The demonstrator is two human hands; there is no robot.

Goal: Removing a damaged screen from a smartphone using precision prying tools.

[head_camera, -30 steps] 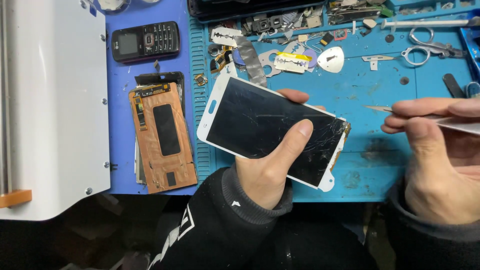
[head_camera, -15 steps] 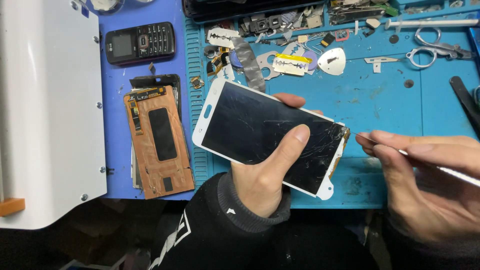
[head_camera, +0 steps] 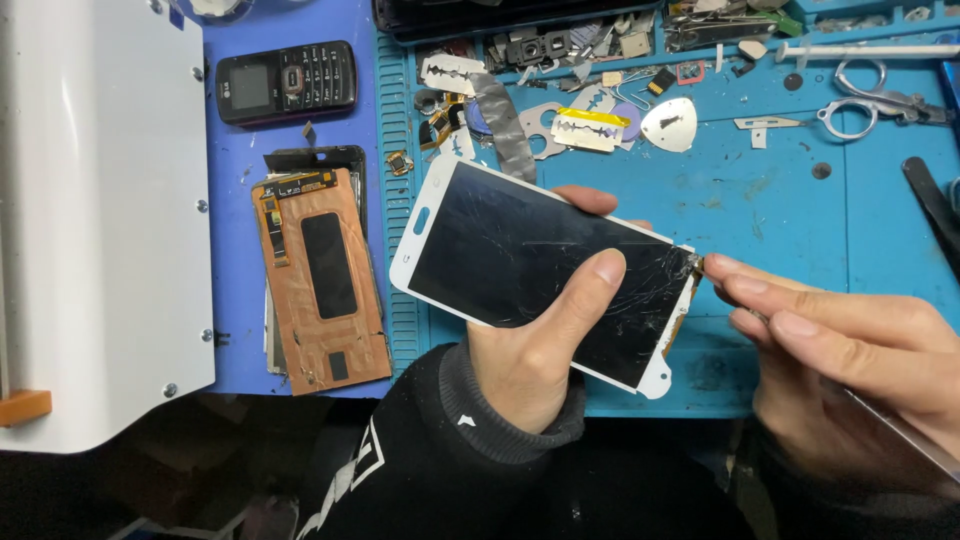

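My left hand (head_camera: 540,345) grips a white-framed phone screen (head_camera: 520,260) with cracked black glass, thumb lying across its face and fingertips showing behind the top edge. The cracks spread over its right half. My right hand (head_camera: 850,350) pinches a thin metal tool (head_camera: 900,430), whose tip touches the screen's upper right corner. The tool's shaft runs down to the right past my palm. Both sleeves are black.
A blue work mat (head_camera: 800,200) lies under my hands. On the left lie a copper-backed display panel (head_camera: 320,280), a black keypad phone (head_camera: 287,80) and a white machine housing (head_camera: 100,220). Razor blades (head_camera: 585,128), a metal pick (head_camera: 668,125), scissors (head_camera: 880,105) and small parts clutter the back.
My right hand has come in from the right edge to the screen's corner, bringing the tool tip against it. My left hand keeps holding the screen.
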